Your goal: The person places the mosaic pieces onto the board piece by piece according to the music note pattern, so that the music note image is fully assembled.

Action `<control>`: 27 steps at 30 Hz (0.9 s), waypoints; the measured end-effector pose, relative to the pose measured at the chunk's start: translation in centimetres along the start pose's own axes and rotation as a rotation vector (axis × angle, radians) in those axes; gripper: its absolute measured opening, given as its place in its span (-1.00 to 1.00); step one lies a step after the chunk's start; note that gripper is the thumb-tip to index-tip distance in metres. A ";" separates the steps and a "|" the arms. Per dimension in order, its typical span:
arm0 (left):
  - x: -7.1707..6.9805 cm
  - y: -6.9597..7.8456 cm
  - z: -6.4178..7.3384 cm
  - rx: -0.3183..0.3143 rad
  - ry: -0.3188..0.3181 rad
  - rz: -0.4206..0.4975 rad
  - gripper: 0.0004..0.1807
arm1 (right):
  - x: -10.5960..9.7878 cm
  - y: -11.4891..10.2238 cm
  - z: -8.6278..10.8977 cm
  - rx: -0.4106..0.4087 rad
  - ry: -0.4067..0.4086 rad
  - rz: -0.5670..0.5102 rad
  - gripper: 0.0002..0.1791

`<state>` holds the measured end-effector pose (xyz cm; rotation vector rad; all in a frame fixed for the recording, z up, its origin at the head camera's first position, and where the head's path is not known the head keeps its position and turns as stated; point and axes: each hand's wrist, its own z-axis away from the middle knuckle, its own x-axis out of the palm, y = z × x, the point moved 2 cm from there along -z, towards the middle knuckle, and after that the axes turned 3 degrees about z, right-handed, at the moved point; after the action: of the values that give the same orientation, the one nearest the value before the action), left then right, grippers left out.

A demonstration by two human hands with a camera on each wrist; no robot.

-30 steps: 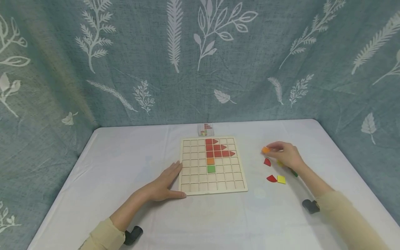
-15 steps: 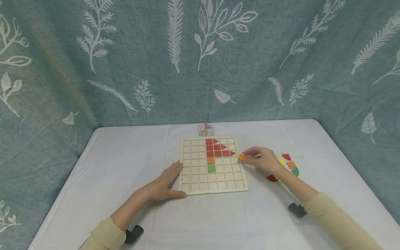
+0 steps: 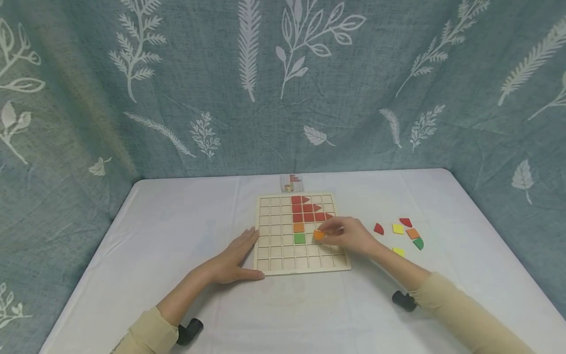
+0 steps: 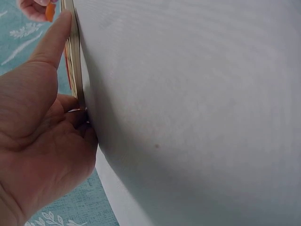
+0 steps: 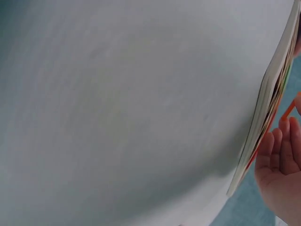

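A pale wooden grid board (image 3: 274, 253) lies on the white table. Stepped rows of red pieces (image 3: 308, 217) fill cells near its far side, with an orange square (image 3: 298, 227) and a green square (image 3: 299, 238) below them. My left hand (image 3: 230, 260) rests along the board's left edge, thumb at the near corner and fingers straight. Over the board's right half, my right hand (image 3: 351, 236) pinches an orange piece (image 3: 319, 235) between thumb and fingertips. That orange piece (image 5: 289, 109) appears tilted above the board in the right wrist view.
Loose pieces lie right of the board: red quarter-rounds (image 3: 379, 228), yellow squares (image 3: 398, 229), an orange square (image 3: 412, 233) and a green quarter-round (image 3: 418, 243). A small pattern card (image 3: 292, 183) stands behind the board. A leaf-patterned curtain (image 3: 265, 132) surrounds the table.
My right hand has carried the orange piece leftward from the loose pieces to over the board. The left hand has stayed at the board's edge.
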<state>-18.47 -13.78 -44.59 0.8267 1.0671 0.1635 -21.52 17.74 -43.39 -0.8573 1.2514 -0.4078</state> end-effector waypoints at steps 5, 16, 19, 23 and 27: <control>0.0 0.1 0.0 0.004 0.000 -0.005 0.21 | 1.2 -0.7 -0.1 -0.042 -0.037 -0.003 -0.74; 0.0 0.2 0.0 0.000 0.004 -0.013 0.21 | 3.2 -1.6 -0.4 -0.139 -0.107 0.059 -0.78; 0.0 0.2 0.0 0.001 0.001 -0.005 0.21 | 3.4 -1.9 -0.3 -0.182 -0.113 0.081 -0.80; 0.0 0.3 0.1 0.004 -0.003 -0.002 0.20 | 3.6 -2.4 -0.2 -0.229 -0.103 0.142 -0.82; -0.1 0.4 0.1 0.006 -0.004 -0.005 0.20 | 3.5 -2.8 -0.1 -0.249 -0.094 0.179 -0.84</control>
<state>-18.35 -13.62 -44.26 0.8290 1.0659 0.1539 -20.12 13.49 -43.64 -0.9543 1.2958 -0.0677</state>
